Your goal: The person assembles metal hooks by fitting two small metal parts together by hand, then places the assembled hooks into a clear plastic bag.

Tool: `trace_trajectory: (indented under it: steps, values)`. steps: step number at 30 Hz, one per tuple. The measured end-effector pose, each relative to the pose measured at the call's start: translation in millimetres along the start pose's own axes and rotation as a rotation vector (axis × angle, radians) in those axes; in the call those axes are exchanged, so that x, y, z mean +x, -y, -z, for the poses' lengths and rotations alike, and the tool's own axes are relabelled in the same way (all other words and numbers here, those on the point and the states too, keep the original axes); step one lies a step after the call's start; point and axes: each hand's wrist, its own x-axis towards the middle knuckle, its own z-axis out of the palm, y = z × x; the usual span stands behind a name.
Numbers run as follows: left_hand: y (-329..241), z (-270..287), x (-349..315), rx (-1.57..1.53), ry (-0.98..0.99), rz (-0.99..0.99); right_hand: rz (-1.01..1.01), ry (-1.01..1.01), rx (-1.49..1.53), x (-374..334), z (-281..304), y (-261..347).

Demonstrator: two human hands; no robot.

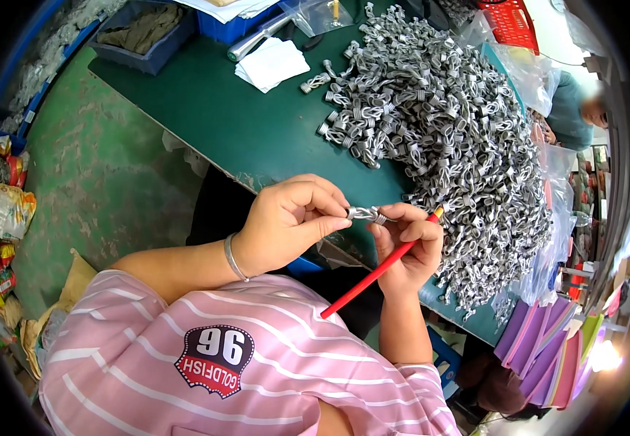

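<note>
My left hand (283, 221), with a silver bangle on its wrist, pinches one end of a small grey metal wire-loop piece (364, 214). The fingertips of my right hand (411, 254) close on the piece's other end, so it spans the gap between both hands, just off the table's near edge. Also in my right hand is a red pencil-like stick (364, 285) with a yellowish tip, slanting down toward my striped shirt. A large heap of similar grey wire-loop pieces (453, 138) covers the table beyond my right hand.
The green tabletop (235, 116) carries white paper slips (271, 64), a screwdriver-like tool (253, 42) and a dark bin (144, 40) holding cloth. A red basket (511, 25) stands at the far right. Another person (570, 109) sits across the table. Purple folders (536, 349) are at right.
</note>
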Motion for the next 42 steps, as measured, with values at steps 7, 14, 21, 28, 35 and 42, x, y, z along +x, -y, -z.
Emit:
trace_trajectory:
  steps: [7, 14, 21, 28, 35, 42]
  values:
    - [-10.9, -3.2, 6.2, 0.447, 0.005, -0.026, -0.170, 0.002, 0.008, 0.8, 4.0, -5.3]
    - [-3.4, 1.2, 18.4, 0.884, 0.164, -0.130, -0.215, -0.162, -0.034, -6.5, 1.6, -8.9]
    - [-2.3, 2.4, 22.6, 0.899, 0.176, -0.019, -0.225, -0.140, -0.241, -4.7, -7.2, -18.8]
    - [-2.8, 1.3, 23.3, 0.900, 0.184, 0.010, -0.166, -0.112, -0.223, -3.2, -6.9, -21.9]
    - [-4.5, 2.2, 23.8, 0.858, 0.149, 0.043, -0.319, -0.220, -0.067, 0.9, -4.6, -12.1]
    - [-2.3, 5.5, 18.3, 0.732, 0.134, -0.120, -0.133, -0.087, -0.229, 1.3, -5.0, -18.4]
